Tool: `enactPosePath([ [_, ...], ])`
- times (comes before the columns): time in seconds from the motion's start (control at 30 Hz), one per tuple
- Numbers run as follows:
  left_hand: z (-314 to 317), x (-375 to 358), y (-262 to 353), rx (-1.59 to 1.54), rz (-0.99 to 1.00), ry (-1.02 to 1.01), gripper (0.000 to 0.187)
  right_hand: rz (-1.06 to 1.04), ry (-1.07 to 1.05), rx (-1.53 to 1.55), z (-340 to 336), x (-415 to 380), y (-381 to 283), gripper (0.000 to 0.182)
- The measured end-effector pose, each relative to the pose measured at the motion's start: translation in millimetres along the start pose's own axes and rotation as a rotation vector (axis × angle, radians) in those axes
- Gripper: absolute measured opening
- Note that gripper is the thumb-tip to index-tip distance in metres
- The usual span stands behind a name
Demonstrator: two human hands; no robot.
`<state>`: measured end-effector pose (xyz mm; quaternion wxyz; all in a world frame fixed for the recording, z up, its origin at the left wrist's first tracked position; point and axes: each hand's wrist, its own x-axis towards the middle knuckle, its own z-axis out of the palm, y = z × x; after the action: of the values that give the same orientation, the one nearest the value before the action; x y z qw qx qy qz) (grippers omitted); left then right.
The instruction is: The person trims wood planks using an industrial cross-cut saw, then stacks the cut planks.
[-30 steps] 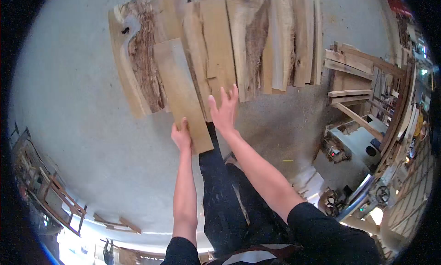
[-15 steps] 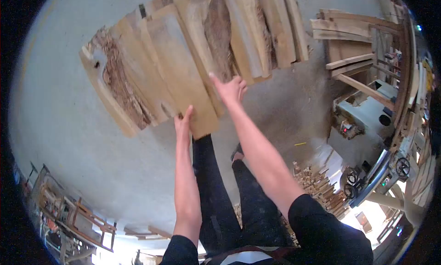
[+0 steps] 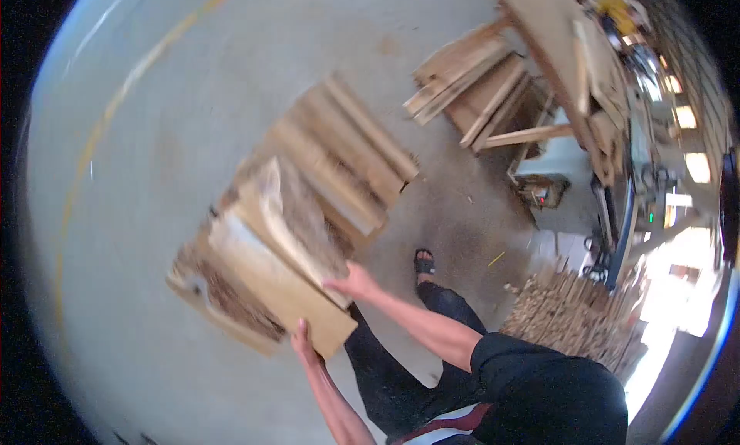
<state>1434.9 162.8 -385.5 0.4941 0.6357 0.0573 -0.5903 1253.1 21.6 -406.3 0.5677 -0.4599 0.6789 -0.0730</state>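
Left hand (image 3: 303,341): gripping the left edge of the smooth, tan, rectangular wooden board (image 3: 284,282), near end.
Right hand (image 3: 354,282): by the brown-streaked, pale wooden plank's (image 3: 302,218) near end; whether gripping, I can't tell.
Tan board: just left of that plank; looks stiff, moderately heavy; long edges probably hold best.

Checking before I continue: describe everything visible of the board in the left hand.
The board is long and flat, apparently sawn wood, plain tan at its near end and paler, greyish toward the far end. It slants from upper left to lower right, with rough, dark-streaked boards on either side. The left hand holds its left edge close to the near end. The right hand is by its right edge; whether it touches is unclear.
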Motion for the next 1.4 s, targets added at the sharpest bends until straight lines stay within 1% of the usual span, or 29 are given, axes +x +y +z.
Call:
enactPosePath([
  [0.03,14,-11,18,0.051,0.004,0.038,0.061,0.057,-0.146,0.063,-15,-10,-4,0.113],
  [0.07,23,-15,28,0.056,0.016,0.024,0.062,0.084,-0.108,-0.019,-31,-30,-20,0.109],
  [0.1,29,-23,37,0.059,0.026,0.025,0.062,0.081,-0.146,0.023,-36,-37,-15,0.11],
  [0.13,34,-38,45,0.077,0.023,0.02,0.063,0.096,-0.152,-0.001,-50,-50,-23,0.103],
  [0.2,78,-76,78,0.137,0.03,0.026,0.067,-0.036,-0.122,0.076,-55,-54,-12,0.086],
  [0.23,107,-103,89,0.175,0.034,0.037,0.071,-0.034,-0.111,0.077,-72,-64,-19,0.082],
  [0.27,111,-110,84,0.165,0.061,0.019,0.072,-0.041,-0.122,0.063,-91,-70,-24,0.077],
  [0.3,115,-116,83,0.166,0.085,-0.001,0.073,-0.088,-0.122,0.127,-121,-84,-39,0.074],
  [0.33,143,-132,89,0.2,0.119,-0.017,0.073,-0.114,-0.107,0.168,-154,-96,-51,0.074],
  [0.4,206,-172,106,0.244,0.152,-0.035,0.075,-0.154,-0.168,0.312,-226,-116,-74,0.076],
  [0.53,362,-243,124,0.322,0.25,-0.163,0.077,-0.27,-0.124,0.433,-373,-141,-82,0.078],
  [0.6,440,-276,123,0.332,0.258,-0.351,0.081,-0.311,-0.017,0.401,-455,-156,-68,0.08],
  [0.63,459,-270,113,0.287,0.235,-0.377,0.084,-0.407,0.117,0.392,-511,-183,-75,0.077],
  [0.67,488,-271,114,0.309,0.233,-0.436,0.082,-0.43,0.165,0.402,-555,-202,-72,0.074],
  [0.73,571,-276,109,0.349,0.263,-0.535,0.077,-0.446,0.258,0.415,-639,-227,-48,0.069],
  [0.77,607,-277,108,0.389,0.29,-0.571,0.074,-0.429,0.302,0.439,-664,-241,-33,0.066],
  [0.8,636,-257,104,0.407,0.264,-0.648,0.072,-0.42,0.329,0.462,-688,-257,-21,0.066],
  [0.83,673,-243,101,0.421,0.237,-0.729,0.07,-0.358,0.39,0.517,-710,-276,-11,0.065],
  [0.87,710,-232,100,0.52,0.228,-0.795,0.074,-0.298,0.457,0.567,-730,-293,0,0.064],
  [0.9,757,-229,98,0.62,0.221,-0.862,0.078,-0.293,0.497,0.581,-743,-306,11,0.064],
  [0.97,838,-210,83,0.86,0.37,-0.92,0.085,-0.242,0.736,0.748,-751,-332,32,0.063],
  [1.0,871,-173,65,1.153,0.581,-0.627,0.089,-0.239,0.749,0.757,-754,-337,47,0.063],
  [1.07,914,-127,27,1.426,0.796,-0.297,0.092,-0.243,0.936,1.035,-757,-339,78,0.069],
  [1.1,933,-119,14,1.281,0.667,-0.403,0.093,-0.242,0.949,1.057,-760,-347,89,0.069],
  [1.17,965,-128,6,1.187,0.536,-0.55,0.094,-0.119,1.112,1.038,-772,-367,113,0.066],
  [1.23,990,-134,10,1.215,0.289,-0.874,0.082,-0.009,1.234,1.011,-782,-382,141,0.064],
  [1.3,997,-127,3,0.962,0.061,-0.829,0.073,0.126,1.315,0.928,-787,-405,163,0.062],
  [1.37,996,-128,9,0.928,0.131,-0.691,0.062,0.209,1.353,0.92,-797,-414,180,0.062],
  [1.4,997,-135,7,0.965,0.12,-0.688,0.062,0.19,1.349,0.975,-801,-410,196,0.064],
])
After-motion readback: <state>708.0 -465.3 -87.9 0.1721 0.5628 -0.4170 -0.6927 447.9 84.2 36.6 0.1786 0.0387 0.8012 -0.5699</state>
